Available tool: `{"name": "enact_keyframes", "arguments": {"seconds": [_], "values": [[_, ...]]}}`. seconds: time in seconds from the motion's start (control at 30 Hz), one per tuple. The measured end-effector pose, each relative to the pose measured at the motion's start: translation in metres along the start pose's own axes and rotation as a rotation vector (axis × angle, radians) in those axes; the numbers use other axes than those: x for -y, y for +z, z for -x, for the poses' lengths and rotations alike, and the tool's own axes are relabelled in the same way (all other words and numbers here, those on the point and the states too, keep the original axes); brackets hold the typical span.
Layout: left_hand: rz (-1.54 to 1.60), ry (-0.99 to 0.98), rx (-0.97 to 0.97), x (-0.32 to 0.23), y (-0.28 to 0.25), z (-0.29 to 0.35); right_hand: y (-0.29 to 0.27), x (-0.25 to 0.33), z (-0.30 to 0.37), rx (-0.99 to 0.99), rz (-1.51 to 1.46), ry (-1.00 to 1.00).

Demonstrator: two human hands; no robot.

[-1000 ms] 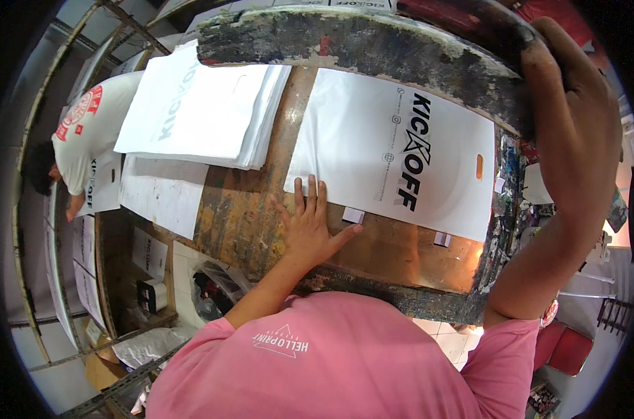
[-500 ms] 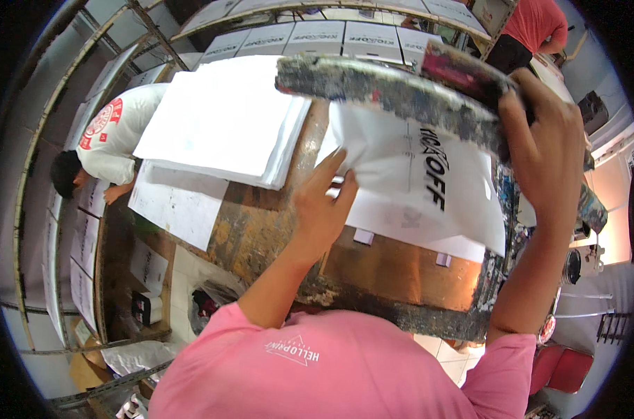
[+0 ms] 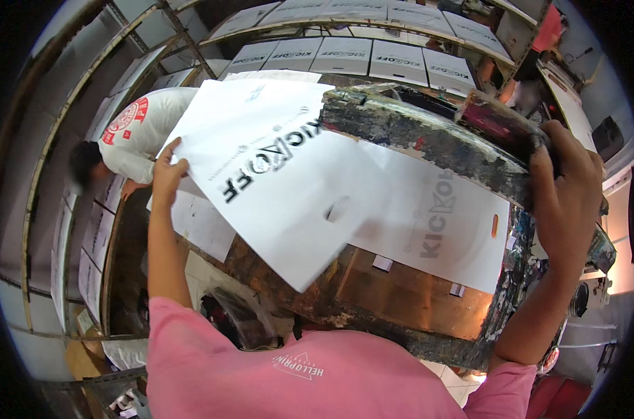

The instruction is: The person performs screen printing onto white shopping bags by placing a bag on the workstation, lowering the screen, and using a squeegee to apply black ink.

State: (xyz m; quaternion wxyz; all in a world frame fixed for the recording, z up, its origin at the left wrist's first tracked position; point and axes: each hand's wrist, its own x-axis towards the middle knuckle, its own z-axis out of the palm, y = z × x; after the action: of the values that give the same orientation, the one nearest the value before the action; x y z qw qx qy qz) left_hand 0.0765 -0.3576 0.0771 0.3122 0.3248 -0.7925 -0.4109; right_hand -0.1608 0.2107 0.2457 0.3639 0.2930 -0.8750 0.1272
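My left hand (image 3: 169, 173) is closed on the edge of a white flat bag (image 3: 289, 230) with black lettering and a handle slot. The bag is stretched out slantwise to the left, partly over a stack of white sheets. Another white bag (image 3: 394, 230) lies flat on the copper-brown printing board (image 3: 415, 293), with faint grey lettering and a slot at its right. Above it my right hand (image 3: 568, 188) grips the right end of a raised, ink-crusted screen frame (image 3: 415, 133). A dark reddish squeegee-like block (image 3: 502, 122) rests at the frame's far side, near my right fingers.
Another person in a white shirt (image 3: 160, 122) bends by the shelves at left. Racks behind hold several printed white bags (image 3: 341, 54). Small white tabs (image 3: 382, 263) sit along the board's near side. A clear plastic bag (image 3: 244, 314) lies below the table's left.
My left hand has carried the printed bag from the board leftward, uncovering the other bag. The right hand still holds the screen frame up. The view has shifted somewhat.
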Motion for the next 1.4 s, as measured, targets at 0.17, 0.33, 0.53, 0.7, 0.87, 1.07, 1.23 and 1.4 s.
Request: {"name": "enact_keyframes", "arguments": {"seconds": [0.17,0.33,0.53,0.7,0.87,1.07,1.23,1.4], "values": [[-1.084,0.385,-0.256,0.070,-0.096,-0.058,-0.005,0.005,0.000,-0.015,-0.085,0.011],[0.367,0.078,0.631,-0.126,0.106,0.129,0.002,0.011,0.028,0.054,-0.050,0.043],[1.289,-0.483,0.715,-0.159,0.162,0.297,0.018,0.018,0.137,0.578,-0.162,-0.117],[1.131,-0.852,0.731,-0.079,0.184,0.308,0.062,0.021,0.219,0.834,-0.427,0.029],[1.046,-0.983,0.668,-0.047,0.202,0.314,0.098,0.034,0.258,0.758,-0.331,-0.032],[1.042,-0.966,0.523,-0.027,0.206,0.333,0.184,-0.003,0.208,0.584,-0.306,-0.097],[1.143,-0.852,0.650,-0.004,0.200,0.337,0.292,-0.058,0.137,0.467,-0.215,-0.128],[1.286,-0.731,0.730,0.010,0.201,0.339,0.349,-0.106,0.057,0.512,-0.172,-0.180]]}}
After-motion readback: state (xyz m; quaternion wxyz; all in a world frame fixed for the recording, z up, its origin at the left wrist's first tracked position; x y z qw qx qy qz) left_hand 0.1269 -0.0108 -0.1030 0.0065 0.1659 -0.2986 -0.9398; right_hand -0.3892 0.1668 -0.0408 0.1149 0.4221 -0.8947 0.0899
